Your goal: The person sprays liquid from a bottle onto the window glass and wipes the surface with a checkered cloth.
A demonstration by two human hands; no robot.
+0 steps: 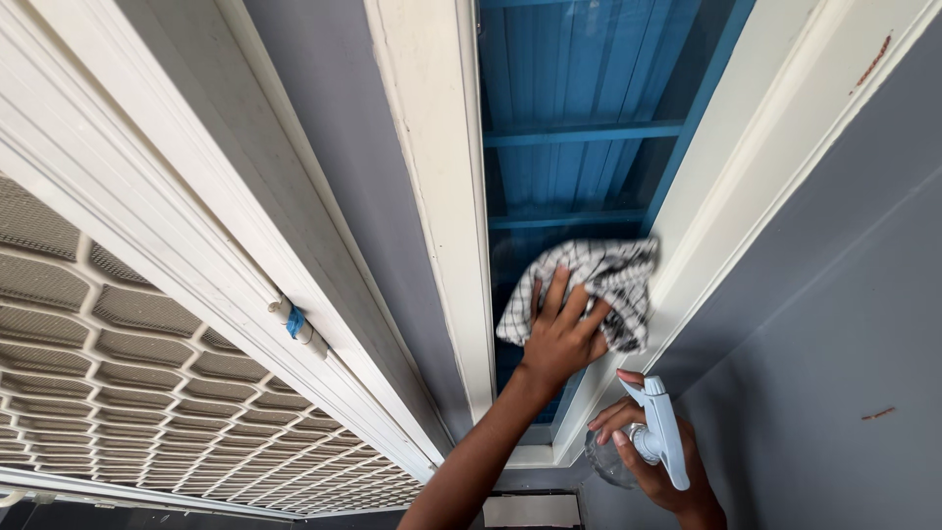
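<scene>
My left hand [559,344] reaches up and presses a black-and-white checked cloth [613,280] flat against a tall narrow glass pane [579,118], fingers spread over the cloth. The pane reflects or shows blue corrugated roofing. Lower right, my right hand [659,473] is wrapped around a clear spray bottle [659,432] with a pale blue-white trigger head, held just below the cloth and close to the window's lower corner. The bottle's body is mostly hidden behind my fingers.
Cream-white frame bars [442,196] run along both sides of the pane. A grey wall [834,294] is at the right. At the left stand a white door frame with a blue-banded roller [294,322] and a honeycomb security mesh [118,353].
</scene>
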